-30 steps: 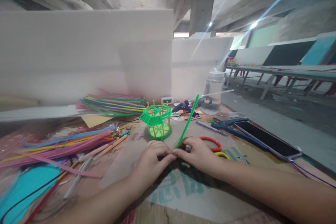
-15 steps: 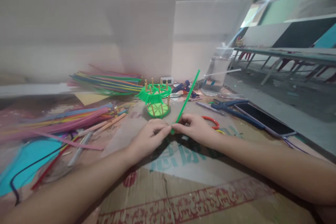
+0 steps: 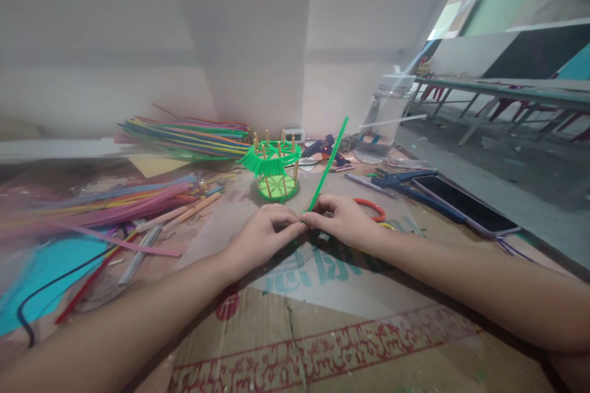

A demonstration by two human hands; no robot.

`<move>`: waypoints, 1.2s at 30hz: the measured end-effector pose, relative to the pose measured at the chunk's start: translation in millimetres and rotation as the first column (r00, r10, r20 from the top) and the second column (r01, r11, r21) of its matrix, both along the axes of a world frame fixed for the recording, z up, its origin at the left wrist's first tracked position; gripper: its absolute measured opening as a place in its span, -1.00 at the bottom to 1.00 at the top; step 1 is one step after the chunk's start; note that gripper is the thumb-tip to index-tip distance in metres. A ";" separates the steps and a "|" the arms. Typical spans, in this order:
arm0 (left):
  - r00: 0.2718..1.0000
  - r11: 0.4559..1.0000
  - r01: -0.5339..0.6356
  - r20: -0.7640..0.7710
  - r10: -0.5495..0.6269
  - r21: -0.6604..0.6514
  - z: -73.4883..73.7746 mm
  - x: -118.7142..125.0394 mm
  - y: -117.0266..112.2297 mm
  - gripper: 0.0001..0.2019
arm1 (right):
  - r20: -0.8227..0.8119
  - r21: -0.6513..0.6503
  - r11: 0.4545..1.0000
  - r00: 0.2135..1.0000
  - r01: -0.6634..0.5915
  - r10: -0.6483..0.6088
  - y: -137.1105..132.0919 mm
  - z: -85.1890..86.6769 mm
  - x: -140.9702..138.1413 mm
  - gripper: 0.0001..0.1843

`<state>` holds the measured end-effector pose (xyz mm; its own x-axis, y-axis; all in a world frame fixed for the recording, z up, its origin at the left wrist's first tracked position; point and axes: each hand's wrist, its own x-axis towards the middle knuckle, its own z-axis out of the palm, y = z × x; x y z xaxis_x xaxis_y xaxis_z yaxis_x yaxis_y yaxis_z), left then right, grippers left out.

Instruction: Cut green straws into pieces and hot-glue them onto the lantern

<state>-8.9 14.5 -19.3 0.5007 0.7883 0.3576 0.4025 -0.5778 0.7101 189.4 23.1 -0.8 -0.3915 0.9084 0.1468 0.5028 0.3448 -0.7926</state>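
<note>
My left hand (image 3: 265, 233) and my right hand (image 3: 341, 218) meet fingertip to fingertip over the cardboard sheet (image 3: 322, 331). Both pinch the lower end of a green pipe cleaner (image 3: 328, 164), which slants up and to the right from my fingers. Just beyond my hands stands a small green woven basket on wooden sticks (image 3: 274, 169), with a fringe of green ends round its rim.
Bundles of coloured pipe cleaners (image 3: 115, 206) lie at the left, more (image 3: 188, 135) against the white foam boards (image 3: 152, 43). Red-handled scissors (image 3: 371, 209), a blue glue gun (image 3: 325, 148), blue pliers (image 3: 401, 179), a phone (image 3: 463, 206) and a clear jar (image 3: 387, 120) sit right.
The view has tipped downward, showing more cardboard. My hands stay pinched on the green pipe cleaner and have shifted slightly toward the basket.
</note>
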 end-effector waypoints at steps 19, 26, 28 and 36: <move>0.999 1.000 -0.021 -0.024 0.021 0.016 0.1 0.2 1.3 -0.77 | -0.024 0.008 1.000 0.999 -0.026 0.026 1.4 -0.3 1.6 -0.75; 0.999 0.999 0.024 0.023 -0.024 -0.021 3.3 0.2 0.2 -0.69 | -0.169 -0.138 0.989 0.985 -0.051 0.027 2.8 -1.1 0.1 -0.72; 0.999 0.999 0.025 0.028 -0.024 -0.037 3.6 -0.2 0.5 -0.68 | -0.202 -0.172 0.983 0.979 -0.063 0.027 2.7 -0.8 -0.6 -0.73; 0.999 0.995 0.028 0.018 -0.026 -0.094 1.0 -1.0 3.7 -0.66 | -0.213 -0.189 0.977 0.975 -0.100 0.059 2.7 -1.0 -0.1 -0.72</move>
<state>-9.9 18.3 -18.4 0.5168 0.8050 0.2912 0.3749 -0.5186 0.7684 189.3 25.9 -1.8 -0.4436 0.8947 0.0527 0.2998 0.2036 -0.9320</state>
